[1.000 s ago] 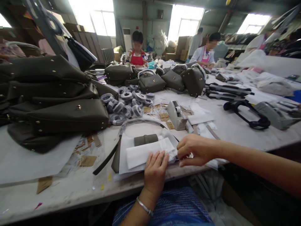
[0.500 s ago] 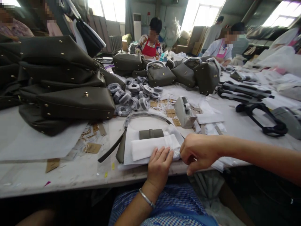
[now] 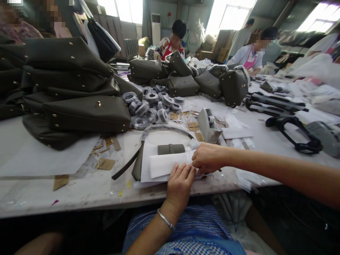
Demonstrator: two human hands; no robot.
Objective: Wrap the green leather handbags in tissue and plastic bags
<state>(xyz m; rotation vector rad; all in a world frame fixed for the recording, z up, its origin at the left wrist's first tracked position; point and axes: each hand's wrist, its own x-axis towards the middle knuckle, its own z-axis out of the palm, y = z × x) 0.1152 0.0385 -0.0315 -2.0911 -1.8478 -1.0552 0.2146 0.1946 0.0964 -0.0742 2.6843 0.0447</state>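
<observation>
A dark olive handbag (image 3: 137, 166) lies before me at the table's front edge, largely hidden under white sheet. Its wrapped handle (image 3: 167, 126) arches away from me and a loose strap (image 3: 124, 166) points left. On top rest a folded white foam strip (image 3: 160, 165) and a rolled olive piece (image 3: 170, 149). My left hand (image 3: 180, 180) lies with fingers stretched over the strip's near edge. Close to those fingertips, my right hand (image 3: 209, 157) is closed at the strip's right end; what it pinches, if anything, is hidden.
A grey tape dispenser (image 3: 208, 125) stands behind my right hand. Stacked handbags (image 3: 85, 113) rise at left. Wrapped strap coils (image 3: 140, 109) and brown tags (image 3: 105, 163) lie around. More bags (image 3: 183, 86) and a co-worker (image 3: 170, 46) are across the table.
My right hand has moved left, up to my left fingertips. The left hand stays on the foam strip. Across the table, a handbag now stands tilted up in front of the co-worker.
</observation>
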